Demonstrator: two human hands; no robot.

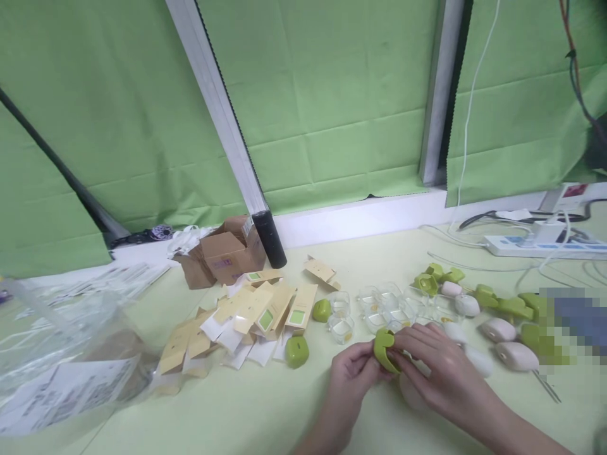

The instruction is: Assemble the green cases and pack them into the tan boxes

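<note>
Both my hands meet over the front of the table around a glossy olive-green plastic shell (382, 346), which looks open and curved. My left hand (353, 382) grips its left side with fingers and thumb. My right hand (439, 363) is closed on its right side, with the fingertips partly hidden. Under the right hand shows a pale rounded piece (411, 393); whether I hold it or it lies on the table I cannot tell. Just beyond are clear plastic cases (341, 327). A closed green case (296, 351) lies to the left of my left hand.
Several small cream boxes (256, 306) lie heaped left of centre, with a brown carton (232, 253) and a black cylinder (269, 239) behind. Green shells (515, 308) and pale rounded pieces (516, 356) spread to the right. A power strip (512, 246) with cables sits at the back right.
</note>
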